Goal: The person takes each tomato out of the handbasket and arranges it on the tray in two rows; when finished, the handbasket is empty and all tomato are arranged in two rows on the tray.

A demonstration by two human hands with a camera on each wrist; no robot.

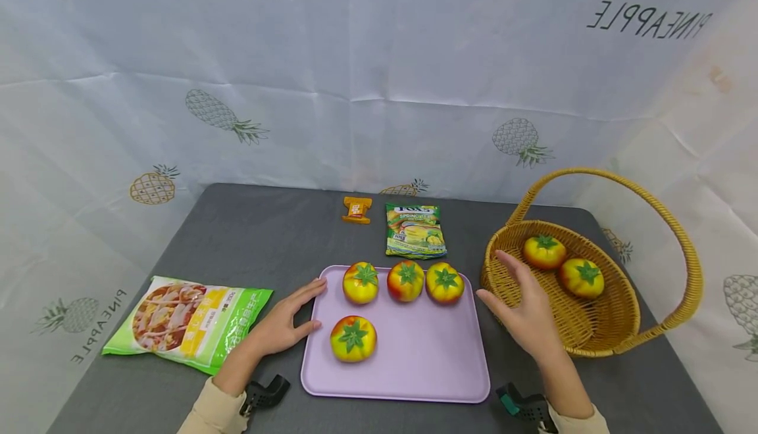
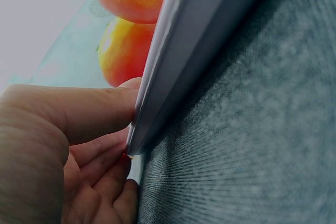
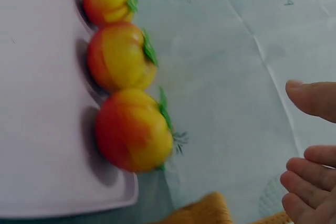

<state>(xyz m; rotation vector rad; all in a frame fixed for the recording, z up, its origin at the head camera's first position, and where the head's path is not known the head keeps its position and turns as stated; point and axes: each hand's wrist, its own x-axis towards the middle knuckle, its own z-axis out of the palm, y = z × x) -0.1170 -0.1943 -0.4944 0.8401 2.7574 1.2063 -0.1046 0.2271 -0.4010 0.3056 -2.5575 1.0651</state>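
Note:
A light purple tray [image 1: 423,361] bears several red-and-yellow fruits with green leafy tops, persimmon-like in shape. Three, among them the right one [image 1: 445,283], line its far edge; another fruit [image 1: 353,338] sits nearer the left front. My left hand [image 1: 281,321] rests at the tray's left edge, thumb and fingertips touching the rim [image 2: 152,72], fingers fairly straight. My right hand [image 1: 527,309] hovers between the tray and a wicker basket [image 1: 577,332], thumb and fingers spread, nothing between them. Inside the basket lie two more such fruits, one fruit [image 1: 582,278] nearer the front.
A green food bag [image 1: 189,322] lies left of my left hand. Behind the tray are a green Fox's candy packet [image 1: 416,231] and a small orange wrapped snack [image 1: 357,210]. The basket's tall handle [image 1: 681,243] arches at the right. A pineapple-print curtain [image 1: 355,46] hangs behind the table.

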